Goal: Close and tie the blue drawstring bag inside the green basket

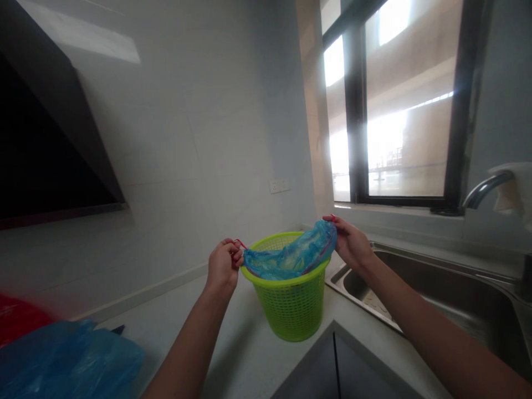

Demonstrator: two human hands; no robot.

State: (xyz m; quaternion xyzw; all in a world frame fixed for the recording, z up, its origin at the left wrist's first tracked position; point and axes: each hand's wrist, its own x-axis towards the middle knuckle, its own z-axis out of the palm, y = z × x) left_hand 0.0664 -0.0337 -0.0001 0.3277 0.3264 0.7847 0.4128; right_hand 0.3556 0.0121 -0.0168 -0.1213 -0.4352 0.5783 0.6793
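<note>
The left hand (224,263) and right hand (351,242), fingers closed, pinch the red string (241,243) at opposite sides of the blue bag (293,257), which sags across the green basket (291,310) on the counter (239,354) beside the sink (443,282)

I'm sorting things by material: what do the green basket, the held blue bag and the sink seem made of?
Green basket: probably moulded plastic, smooth-finished, given its regular holes and even rim.
Held blue bag: likely thin, shiny plastic film; it's crinkled and looks translucent.
Sink: apparently stainless steel, from its grey metallic sheen.
</note>
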